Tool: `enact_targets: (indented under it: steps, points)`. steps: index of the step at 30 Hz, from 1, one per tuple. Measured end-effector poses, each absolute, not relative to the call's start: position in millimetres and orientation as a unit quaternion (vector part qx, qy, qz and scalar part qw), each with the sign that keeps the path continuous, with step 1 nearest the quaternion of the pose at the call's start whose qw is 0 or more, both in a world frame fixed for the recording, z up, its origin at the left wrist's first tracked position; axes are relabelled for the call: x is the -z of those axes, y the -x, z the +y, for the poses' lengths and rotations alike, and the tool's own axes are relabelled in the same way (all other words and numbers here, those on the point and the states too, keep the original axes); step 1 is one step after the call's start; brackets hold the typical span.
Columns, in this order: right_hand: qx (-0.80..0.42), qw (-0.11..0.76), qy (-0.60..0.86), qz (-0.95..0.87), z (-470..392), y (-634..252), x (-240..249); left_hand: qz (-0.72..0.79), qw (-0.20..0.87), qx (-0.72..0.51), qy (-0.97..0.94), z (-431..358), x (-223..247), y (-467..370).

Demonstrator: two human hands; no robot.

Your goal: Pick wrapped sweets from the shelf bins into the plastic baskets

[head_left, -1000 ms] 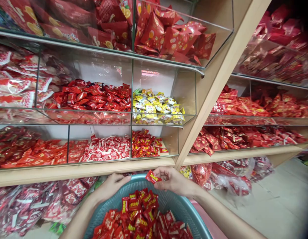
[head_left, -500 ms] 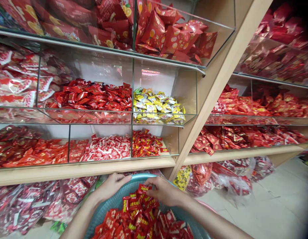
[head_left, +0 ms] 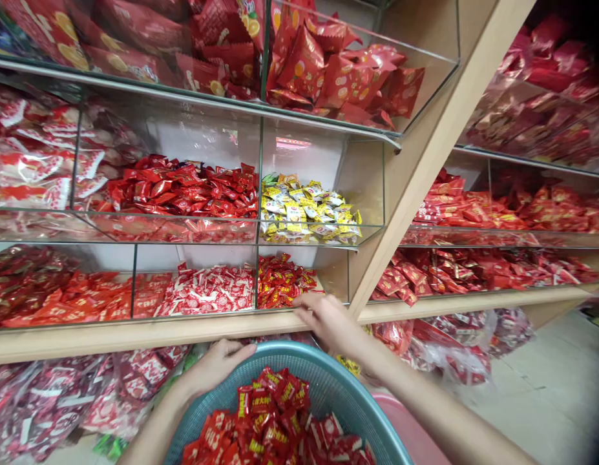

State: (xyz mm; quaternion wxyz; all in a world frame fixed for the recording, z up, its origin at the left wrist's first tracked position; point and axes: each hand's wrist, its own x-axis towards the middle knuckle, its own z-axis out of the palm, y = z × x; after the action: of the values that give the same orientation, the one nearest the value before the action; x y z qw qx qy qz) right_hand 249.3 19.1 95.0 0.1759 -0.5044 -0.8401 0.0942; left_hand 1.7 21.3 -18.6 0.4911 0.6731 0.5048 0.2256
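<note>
Nearest, a blue-green basket (head_left: 331,381) holds a heap of red candies with yellow lettering (head_left: 265,413), with orange-red packets on its left and red-and-white pieces on its right. A pink surface (head_left: 400,420) shows just right of the basket. The left hand (head_left: 214,365) is closed on the basket's far rim, left of the middle. Farther on, the right hand (head_left: 331,323) reaches past the rim to the wooden shelf edge (head_left: 183,332), its fingers parted and bent, with nothing visible between them; whether the fingertips touch the glass is hard to tell. Just beyond them, a pile of matching red candies (head_left: 282,281) lies in a low glass compartment, right of a red-and-white pile (head_left: 207,289). Yellow-and-white sweets (head_left: 306,206) fill part of the compartment above, and larger red packets (head_left: 347,77) crowd the top one.
</note>
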Motion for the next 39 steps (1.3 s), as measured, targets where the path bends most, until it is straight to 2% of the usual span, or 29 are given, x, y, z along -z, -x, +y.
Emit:
enact_targets:
  steps: [4,10,15,22,27,31,33,35,37,39]
  points:
    - [-0.005,0.031,0.605,-0.796,67.1,-261.8,-114.0,0.501,0.497,-0.223,-0.673,21.0,17.3,-1.0]
    - [-0.044,-0.088,0.657,-0.747,114.4,-259.0,-91.6,0.504,0.492,-0.226,-0.673,22.5,20.0,1.3]
    - [-0.058,-0.118,0.674,-0.727,124.5,-257.4,-74.8,0.498,0.496,-0.229,-0.673,23.2,22.4,1.4]
    - [-0.047,-0.110,0.687,-0.717,117.0,-256.1,-80.5,0.501,0.490,-0.236,-0.674,22.1,19.8,0.3]
    - [-0.023,-0.047,0.683,-0.728,99.4,-261.5,-98.6,0.503,0.484,-0.234,-0.677,22.4,18.9,0.4]
    - [0.001,0.041,0.658,-0.752,76.7,-272.1,-111.6,0.500,0.493,-0.223,-0.676,22.6,18.6,-0.4]
    - [-0.029,0.106,0.629,-0.769,62.9,-275.1,-111.6,0.498,0.496,-0.222,-0.676,21.9,17.4,-0.9]
    - [-0.170,0.218,0.582,-0.765,48.1,-275.3,-106.1,0.497,0.493,-0.224,-0.678,20.8,15.9,-1.2]
    - [-0.375,0.331,0.515,-0.696,34.0,-272.7,-96.6,0.497,0.491,-0.223,-0.679,19.9,14.7,-1.2]
    - [-0.530,0.387,0.465,-0.594,22.0,-268.6,-85.9,0.501,0.488,-0.222,-0.679,19.5,14.2,-1.2]
